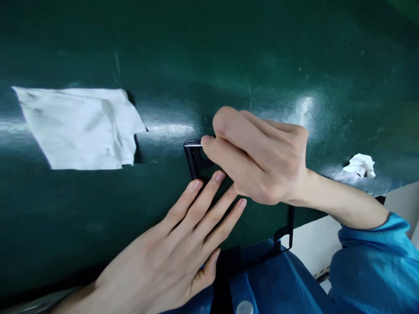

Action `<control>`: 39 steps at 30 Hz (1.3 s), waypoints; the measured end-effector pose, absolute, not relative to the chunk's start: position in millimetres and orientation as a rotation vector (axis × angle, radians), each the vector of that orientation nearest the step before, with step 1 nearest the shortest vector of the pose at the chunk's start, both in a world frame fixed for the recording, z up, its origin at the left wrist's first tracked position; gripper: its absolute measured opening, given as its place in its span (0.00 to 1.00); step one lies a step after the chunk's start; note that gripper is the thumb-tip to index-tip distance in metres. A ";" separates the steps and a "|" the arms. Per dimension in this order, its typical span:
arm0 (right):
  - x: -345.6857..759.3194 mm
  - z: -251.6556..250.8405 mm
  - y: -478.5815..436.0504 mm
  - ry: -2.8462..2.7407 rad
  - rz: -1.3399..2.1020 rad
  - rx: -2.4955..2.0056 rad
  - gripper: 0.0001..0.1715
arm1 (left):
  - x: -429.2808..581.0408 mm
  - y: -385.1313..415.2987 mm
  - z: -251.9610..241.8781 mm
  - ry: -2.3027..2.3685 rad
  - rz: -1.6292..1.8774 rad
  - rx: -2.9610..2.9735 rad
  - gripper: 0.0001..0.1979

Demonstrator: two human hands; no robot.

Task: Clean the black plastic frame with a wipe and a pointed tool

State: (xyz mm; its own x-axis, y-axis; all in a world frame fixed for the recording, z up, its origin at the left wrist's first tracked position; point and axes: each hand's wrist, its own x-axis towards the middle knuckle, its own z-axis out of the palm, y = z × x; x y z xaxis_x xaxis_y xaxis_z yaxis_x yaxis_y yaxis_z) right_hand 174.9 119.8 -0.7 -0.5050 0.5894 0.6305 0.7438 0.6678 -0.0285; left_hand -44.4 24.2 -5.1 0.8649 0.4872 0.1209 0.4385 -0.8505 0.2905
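Observation:
A thin black rectangular frame [190,161] lies on the green table, its lower right corner jutting past the near edge. My left hand [183,235] rests palm down with fingers stretched out, their tips on or beside the frame's left part. Over the frame's upper side, my right hand [262,157] is closed in a fist-like pinch. Its thumb tip touches the upper edge near the left corner. Whatever its curled fingers hold, if anything, is hidden. Both hands cover much of the frame's middle.
A creased white cloth [81,128] with grey smudges lies to the left on the glossy green tabletop [196,52]. At the right, near the table edge, sits a small crumpled white piece [360,165]. My blue garment [271,283] is close against the near edge.

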 end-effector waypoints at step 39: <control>171.2 24.6 124.5 -2.726 0.267 -1.330 0.39 | -46.1 23.9 -6.8 0.673 0.288 2.818 0.47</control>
State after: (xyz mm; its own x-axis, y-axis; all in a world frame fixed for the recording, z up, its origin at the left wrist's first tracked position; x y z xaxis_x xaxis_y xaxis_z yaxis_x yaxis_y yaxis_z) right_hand 171.2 124.5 24.6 -0.6147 0.7887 0.0096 0.7719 0.6040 -0.1986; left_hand -46.1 23.9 -6.8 0.8753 0.4642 0.1360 0.4191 -0.8682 0.2657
